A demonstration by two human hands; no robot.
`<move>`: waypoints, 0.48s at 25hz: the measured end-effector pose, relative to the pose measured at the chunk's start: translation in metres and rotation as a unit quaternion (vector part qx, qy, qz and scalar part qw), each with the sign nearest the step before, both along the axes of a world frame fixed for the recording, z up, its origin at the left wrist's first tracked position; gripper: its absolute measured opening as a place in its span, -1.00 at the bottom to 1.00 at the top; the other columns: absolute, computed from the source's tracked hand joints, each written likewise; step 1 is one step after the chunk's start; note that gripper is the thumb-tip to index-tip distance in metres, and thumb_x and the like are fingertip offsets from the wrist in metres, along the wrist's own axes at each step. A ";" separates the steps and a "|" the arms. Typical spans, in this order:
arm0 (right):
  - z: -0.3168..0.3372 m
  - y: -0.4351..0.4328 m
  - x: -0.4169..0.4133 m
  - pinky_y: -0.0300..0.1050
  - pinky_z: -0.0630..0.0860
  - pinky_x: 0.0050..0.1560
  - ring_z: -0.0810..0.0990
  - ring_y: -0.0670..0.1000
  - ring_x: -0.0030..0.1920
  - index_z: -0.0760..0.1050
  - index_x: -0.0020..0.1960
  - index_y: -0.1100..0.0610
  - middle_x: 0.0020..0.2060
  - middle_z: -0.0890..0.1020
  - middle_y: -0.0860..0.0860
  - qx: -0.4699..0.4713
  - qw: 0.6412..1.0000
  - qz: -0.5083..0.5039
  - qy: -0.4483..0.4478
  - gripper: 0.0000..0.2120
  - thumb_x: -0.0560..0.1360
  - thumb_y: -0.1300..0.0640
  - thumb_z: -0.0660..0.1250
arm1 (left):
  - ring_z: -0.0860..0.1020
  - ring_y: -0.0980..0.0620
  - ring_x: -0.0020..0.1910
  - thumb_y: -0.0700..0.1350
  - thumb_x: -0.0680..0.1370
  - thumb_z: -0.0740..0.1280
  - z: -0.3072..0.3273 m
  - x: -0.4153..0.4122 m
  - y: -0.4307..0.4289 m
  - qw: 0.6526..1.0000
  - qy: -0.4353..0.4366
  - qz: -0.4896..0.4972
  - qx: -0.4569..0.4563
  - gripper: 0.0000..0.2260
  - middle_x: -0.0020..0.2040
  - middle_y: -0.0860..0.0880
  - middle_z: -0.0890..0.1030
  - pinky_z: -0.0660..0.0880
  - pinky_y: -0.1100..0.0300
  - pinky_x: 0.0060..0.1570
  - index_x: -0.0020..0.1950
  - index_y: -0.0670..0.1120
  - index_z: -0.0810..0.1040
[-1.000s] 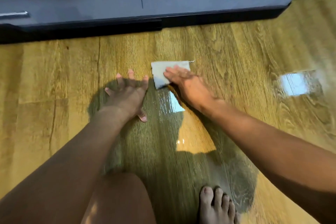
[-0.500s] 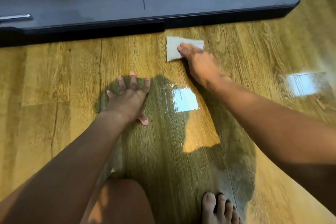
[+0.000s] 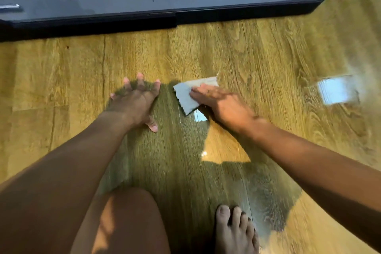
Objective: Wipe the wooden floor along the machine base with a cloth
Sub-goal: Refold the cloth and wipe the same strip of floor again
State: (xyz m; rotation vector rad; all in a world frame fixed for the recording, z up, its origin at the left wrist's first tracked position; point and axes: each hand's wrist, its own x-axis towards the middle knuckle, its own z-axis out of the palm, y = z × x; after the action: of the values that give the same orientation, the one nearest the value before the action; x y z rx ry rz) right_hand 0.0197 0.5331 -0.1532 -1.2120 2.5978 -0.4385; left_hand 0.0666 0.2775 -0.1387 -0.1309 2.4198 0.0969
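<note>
Since half a second ago the cloth [image 3: 188, 97] has been drawn back from the edge of the machine base [image 3: 226, 14] toward the person; it now lies well apart from the base, just beside the left hand [image 3: 136, 103].

Step in hand, as judged: a back-and-forth wiping stroke on the wooden floor [image 3: 268, 57]. The right hand [image 3: 224, 105] presses the cloth flat with straight fingers, not gripping it. The left hand is spread flat on the floor as a brace.

Next move calls for pushing the cloth forward to the base edge again and shifting sideways along it.

The right fingers cover part of the cloth. The base is cut off at top and left. Motion blur softens the view; dirt or damp cannot be made out.
</note>
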 end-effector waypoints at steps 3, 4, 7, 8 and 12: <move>0.005 -0.021 -0.062 0.07 0.30 0.40 0.31 0.02 0.42 0.21 0.48 -0.09 0.48 0.23 -0.03 0.045 0.994 -0.096 -0.003 -0.41 0.54 0.36 0.01 | -0.22 -0.37 0.46 0.27 0.20 0.51 0.001 -0.001 -0.002 0.999 -0.003 -0.035 -0.012 0.21 0.50 -0.17 -0.36 0.07 -0.38 0.35 0.48 0.17 -0.38; 0.005 -0.027 -0.065 0.10 0.28 0.41 0.28 0.03 0.44 0.19 0.48 -0.08 0.49 0.21 -0.03 0.050 0.990 -0.128 -0.012 -0.38 0.53 0.40 0.01 | -0.22 -0.39 0.45 0.30 0.22 0.48 0.002 -0.002 -0.004 0.999 -0.013 -0.049 -0.018 0.21 0.49 -0.20 -0.37 0.08 -0.38 0.35 0.47 0.15 -0.41; -0.006 -0.006 0.009 0.13 0.23 0.43 0.18 0.07 0.48 0.21 0.49 0.01 0.49 0.21 0.00 0.043 0.996 -0.074 -0.017 -0.32 0.46 0.49 0.05 | -0.25 -0.42 0.43 0.35 0.28 0.40 0.007 -0.007 -0.004 0.995 -0.051 -0.071 -0.038 0.18 0.44 -0.25 -0.45 0.07 -0.39 0.32 0.43 0.07 -0.51; -0.006 0.011 0.050 0.12 0.21 0.43 0.20 0.07 0.45 0.26 0.47 0.06 0.46 0.23 0.01 0.044 0.999 -0.031 0.004 -0.30 0.41 0.53 0.15 | -0.24 -0.42 0.43 0.35 0.29 0.39 0.008 -0.009 -0.002 0.994 -0.061 -0.078 -0.040 0.18 0.43 -0.26 -0.46 0.07 -0.39 0.31 0.42 0.05 -0.52; 0.006 0.030 0.061 0.08 0.40 0.32 0.33 0.08 0.40 0.35 0.42 0.11 0.40 0.37 0.02 0.040 0.999 0.035 -0.002 -0.40 0.43 0.48 0.17 | -0.21 -0.41 0.45 0.37 0.30 0.36 0.013 -0.010 0.002 0.991 -0.063 -0.102 -0.055 0.17 0.45 -0.28 -0.42 0.07 -0.35 0.33 0.45 -0.02 -0.49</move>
State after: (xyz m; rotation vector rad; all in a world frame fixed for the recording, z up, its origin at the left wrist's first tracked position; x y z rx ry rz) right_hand 0.0805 0.5633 -0.1468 -1.2675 2.5344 -0.3194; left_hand 0.0568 0.2796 -0.1256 0.0588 2.2980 -0.1341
